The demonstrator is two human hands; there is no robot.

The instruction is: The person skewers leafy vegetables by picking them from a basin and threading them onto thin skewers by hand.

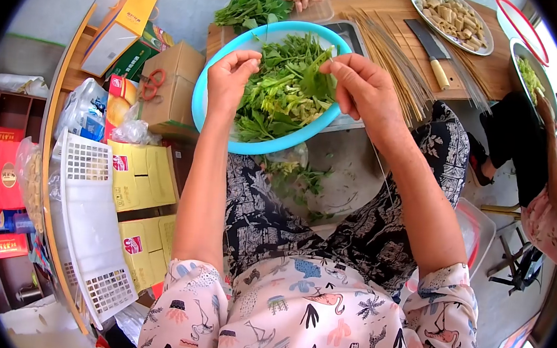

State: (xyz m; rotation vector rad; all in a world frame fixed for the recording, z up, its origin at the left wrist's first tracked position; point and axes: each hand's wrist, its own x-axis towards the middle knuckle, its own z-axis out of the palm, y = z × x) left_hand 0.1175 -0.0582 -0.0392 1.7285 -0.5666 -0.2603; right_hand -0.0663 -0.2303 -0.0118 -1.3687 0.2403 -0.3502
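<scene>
A light-blue-rimmed basin (200, 104) full of leafy greens (280, 81) is in front of me, above my lap. My right hand (368, 92) is over the basin's right side, thumb and fingers closed on a green leaf (314, 79). A thin skewer (384, 173) slants down from below that hand; its upper end is hidden. Over the left rim, my left hand (229, 80) has thumb and fingertips pinched together. Whatever is in that pinch, if anything, is too small to make out.
Behind the basin, a wooden table holds a greens bunch (253, 6), bamboo skewers (394, 58), a cleaver (429, 45) and a plate of chunks (454, 17). Boxes and a white crate (92, 224) stand left. At right, another person's hand (546, 108) reaches to a bowl (524, 56).
</scene>
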